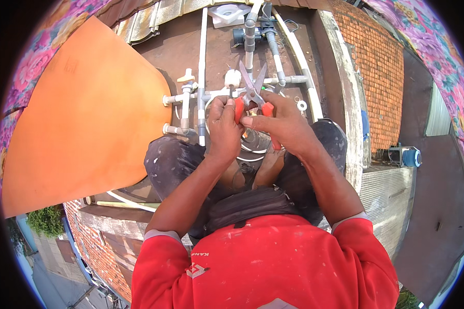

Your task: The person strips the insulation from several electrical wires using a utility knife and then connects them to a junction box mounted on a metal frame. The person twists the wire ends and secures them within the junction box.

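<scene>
Both my hands are at a pair of red-handled scissors (252, 95), held up over my lap with the blades spread apart and pointing away from me. My right hand (286, 123) is closed round the right handle, its thumb reaching across toward the left one. My left hand (226, 127) is closed against the left handle. A thin dark stem rises by my left thumb tip toward a white piece (232, 78); whether my fingers grip that stem, I cannot tell. Behind my hands, a loop of white tubing (251, 159) is partly hidden.
Grey and white pipes (202, 62) run ahead, with a yellow-handled valve (186, 77) beside a large orange tank (87, 123) on the left. A dark pump (239, 36) is farther off. A weathered ledge (351, 103) and tiled roof (371, 72) lie right.
</scene>
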Motion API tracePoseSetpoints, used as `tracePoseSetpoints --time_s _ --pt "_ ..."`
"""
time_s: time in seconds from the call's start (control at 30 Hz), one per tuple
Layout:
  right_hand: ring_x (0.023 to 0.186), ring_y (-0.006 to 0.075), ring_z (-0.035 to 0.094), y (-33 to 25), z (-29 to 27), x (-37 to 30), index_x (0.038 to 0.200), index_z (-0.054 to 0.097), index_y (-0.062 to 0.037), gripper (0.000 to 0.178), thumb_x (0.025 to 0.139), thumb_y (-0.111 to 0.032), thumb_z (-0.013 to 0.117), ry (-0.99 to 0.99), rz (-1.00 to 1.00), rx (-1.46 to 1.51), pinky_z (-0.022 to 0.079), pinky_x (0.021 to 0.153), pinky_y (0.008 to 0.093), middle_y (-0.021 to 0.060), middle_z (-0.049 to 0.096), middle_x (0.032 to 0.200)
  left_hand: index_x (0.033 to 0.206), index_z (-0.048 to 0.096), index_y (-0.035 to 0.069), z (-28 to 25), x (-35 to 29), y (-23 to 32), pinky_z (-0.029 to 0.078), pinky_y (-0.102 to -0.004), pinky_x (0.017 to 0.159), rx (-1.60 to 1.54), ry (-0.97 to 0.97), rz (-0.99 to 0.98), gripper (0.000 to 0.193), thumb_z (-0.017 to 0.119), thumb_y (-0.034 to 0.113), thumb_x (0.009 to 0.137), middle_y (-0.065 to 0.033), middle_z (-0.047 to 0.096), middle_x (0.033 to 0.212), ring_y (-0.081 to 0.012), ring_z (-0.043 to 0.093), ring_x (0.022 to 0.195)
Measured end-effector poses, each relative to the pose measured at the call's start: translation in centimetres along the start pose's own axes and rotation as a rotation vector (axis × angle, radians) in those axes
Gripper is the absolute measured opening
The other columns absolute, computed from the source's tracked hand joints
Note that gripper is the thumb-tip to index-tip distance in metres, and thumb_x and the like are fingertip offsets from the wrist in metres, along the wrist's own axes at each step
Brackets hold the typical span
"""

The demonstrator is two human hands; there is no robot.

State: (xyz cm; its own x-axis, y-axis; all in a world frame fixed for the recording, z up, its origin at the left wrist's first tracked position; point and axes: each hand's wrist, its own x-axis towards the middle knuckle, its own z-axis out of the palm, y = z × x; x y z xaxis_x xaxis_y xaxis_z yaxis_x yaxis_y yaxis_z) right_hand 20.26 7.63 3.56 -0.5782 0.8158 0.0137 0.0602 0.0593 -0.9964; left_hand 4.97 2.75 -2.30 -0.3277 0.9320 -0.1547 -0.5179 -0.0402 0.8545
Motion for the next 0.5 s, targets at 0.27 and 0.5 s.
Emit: tracePoseSetpoints --time_s 0.27,0.5 --pt "0.114 0.0115 0.062 1.7 2.5 -1.9 0.145 0.056 -0.0001 0.048 0.103 -0.016 0.072 0.057 0.292 0.272 0.051 0.098 0.0293 0.0065 0.068 0.127 0.110 0.062 0.003 -1.0 0.2 -1.3 0.050 -0.0247 0.072 0.260 -0.027 0.063 0.013 0.059 0.016 0.111 0.0006 0.063 0.094 -0.0045 0.057 0.082" --pt "0.097 0.0202 0.064 5.7 -0.3 -0.5 0.119 0.064 0.0001 0.033 0.099 -0.024 0.074 -0.194 0.490 -0.471 0.051 0.091 0.0366 0.0102 0.070 0.104 0.106 0.070 0.003 -4.5 1.6 0.9 0.045 -0.0233 0.067 0.513 0.014 0.096 0.014 0.063 0.015 0.109 0.0027 0.062 0.085 -0.0051 0.052 0.074"
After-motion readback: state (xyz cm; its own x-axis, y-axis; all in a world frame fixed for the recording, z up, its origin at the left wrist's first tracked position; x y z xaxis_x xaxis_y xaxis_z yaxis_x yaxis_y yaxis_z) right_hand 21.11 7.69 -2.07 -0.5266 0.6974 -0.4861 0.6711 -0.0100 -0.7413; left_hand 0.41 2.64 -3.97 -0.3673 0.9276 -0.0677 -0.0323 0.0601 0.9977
